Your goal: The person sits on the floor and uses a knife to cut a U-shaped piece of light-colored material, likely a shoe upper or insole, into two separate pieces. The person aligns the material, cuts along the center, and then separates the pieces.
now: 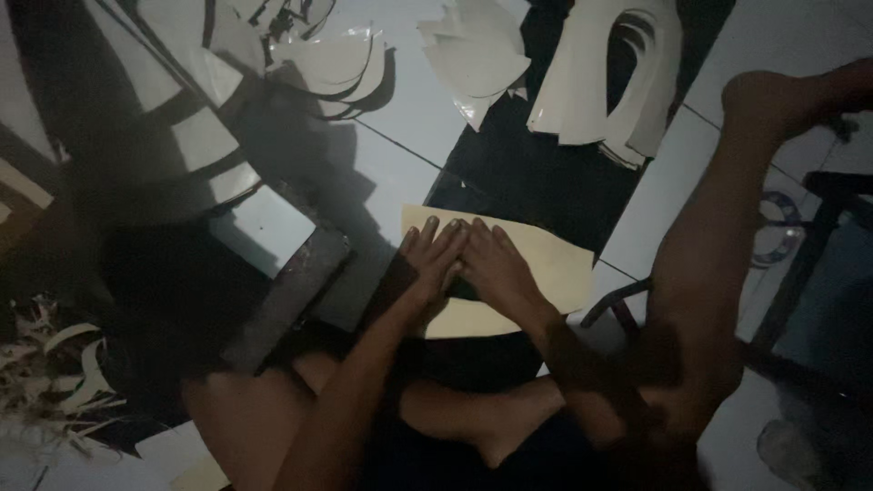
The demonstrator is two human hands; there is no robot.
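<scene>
Seen from the head camera, in dim light: left hand [429, 259] and right hand [491, 268] side by side, touching at the thumbs, both laid flat with fingers stretched out, palms pressing down on a pale yellow sheet [546, 264] and clenching nothing. Sheet lying on the tiled floor [409, 118], its far edge overlapping a black sheet [536, 177] spread just beyond it. Between the two palms, a small dark patch showing on the yellow sheet; impossible to tell what that is. On the far end of the black sheet, a stack of cream curved cut-out pieces [591, 82], and just left of them another fan of pale cut pieces [473, 59]. Further left, more curved off-cuts [336, 64] scattered on the tiles. Near the left forearm, a dark flat bar [291, 295] lying slantwise on the floor. At the far left edge, a heap of thin paper trimmings [55, 364]. At the right, a bent bare knee [718, 245] raised high, with a dark metal frame [818, 264] beyond it. Bare legs folded below the forearms.
</scene>
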